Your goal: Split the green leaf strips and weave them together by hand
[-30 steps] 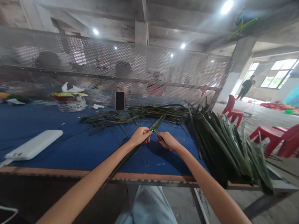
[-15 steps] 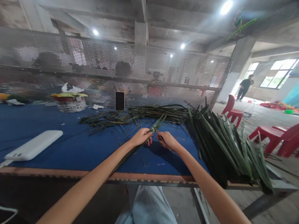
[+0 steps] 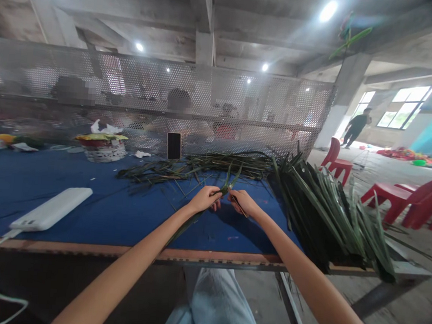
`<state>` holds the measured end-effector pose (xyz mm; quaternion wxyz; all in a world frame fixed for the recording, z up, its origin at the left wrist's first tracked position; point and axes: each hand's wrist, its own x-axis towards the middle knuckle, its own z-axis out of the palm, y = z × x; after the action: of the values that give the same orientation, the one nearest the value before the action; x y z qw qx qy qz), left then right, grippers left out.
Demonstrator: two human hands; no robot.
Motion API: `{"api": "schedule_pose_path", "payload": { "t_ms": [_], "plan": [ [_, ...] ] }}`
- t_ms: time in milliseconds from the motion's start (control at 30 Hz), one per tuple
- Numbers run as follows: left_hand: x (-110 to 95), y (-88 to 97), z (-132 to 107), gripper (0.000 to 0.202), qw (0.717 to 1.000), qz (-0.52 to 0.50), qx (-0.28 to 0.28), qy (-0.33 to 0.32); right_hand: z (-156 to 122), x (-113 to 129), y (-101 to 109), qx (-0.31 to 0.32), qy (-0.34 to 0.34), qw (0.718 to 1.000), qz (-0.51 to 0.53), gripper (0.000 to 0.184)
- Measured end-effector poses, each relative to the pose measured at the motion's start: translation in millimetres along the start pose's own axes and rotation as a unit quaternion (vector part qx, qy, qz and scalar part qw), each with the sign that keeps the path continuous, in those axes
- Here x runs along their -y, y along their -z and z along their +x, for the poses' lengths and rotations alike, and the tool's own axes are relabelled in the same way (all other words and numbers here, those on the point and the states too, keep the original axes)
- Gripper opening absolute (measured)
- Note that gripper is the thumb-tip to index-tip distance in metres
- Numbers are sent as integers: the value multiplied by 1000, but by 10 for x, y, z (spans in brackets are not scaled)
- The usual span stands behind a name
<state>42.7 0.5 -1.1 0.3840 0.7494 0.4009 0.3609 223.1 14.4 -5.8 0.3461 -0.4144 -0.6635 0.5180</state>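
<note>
My left hand (image 3: pixel 207 198) is closed around a long green leaf (image 3: pixel 224 188), whose tail runs back under my left forearm toward the table edge. Beyond my fingers the leaf's tip is split into two upright points. My right hand (image 3: pixel 241 203) is closed too, its fingertips close beside the split. A thin dark stick-like piece (image 3: pixel 242 210) with a brownish edge pokes out below that hand; its kind is not clear. Just behind both hands lies a heap of narrow leaf strips (image 3: pixel 216 164). To the right sits a thick pile of long green leaves (image 3: pixel 313 209).
A white power bank (image 3: pixel 53 209) with a cable lies on the blue table (image 3: pixel 121 224) at left. Behind it stand a white basket (image 3: pixel 102 150) and an upright phone (image 3: pixel 174 146). A perforated metal screen (image 3: pixel 221 97) borders the back. Red chairs (image 3: pixel 411 195) are at right.
The leaf tip beyond my left hand has spread into two separate points, where before they lay closer together. Both hands have stayed nearly in place.
</note>
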Motion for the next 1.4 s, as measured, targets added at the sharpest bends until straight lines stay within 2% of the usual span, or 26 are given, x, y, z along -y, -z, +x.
{"api": "schedule_pose_path", "payload": {
  "t_ms": [500,733,900,1033,1100,1233,1400],
  "plan": [
    [4,8,-9,30,999,36,-9,-3,-70,46,-25,54,1,998,-36,35],
    [14,11,3,30,1000,11,-12,14,-81,38,-63,70,16,996,-54,38],
    [-13,-2,33,18,997,-55,-16,56,-78,37,-68,59,20,997,-53,41],
    [-54,-5,36,18,991,-103,16,79,-77,63,-40,35,22,998,-52,43],
    [-50,-7,31,20,990,-116,23,78,-72,70,-27,27,16,999,-44,42],
    [7,-1,29,13,990,-121,-1,70,-59,59,-20,27,16,999,-30,40],
    [32,27,20,22,995,-90,-23,39,-44,39,-17,4,18,1000,-16,41]
  ]
}}
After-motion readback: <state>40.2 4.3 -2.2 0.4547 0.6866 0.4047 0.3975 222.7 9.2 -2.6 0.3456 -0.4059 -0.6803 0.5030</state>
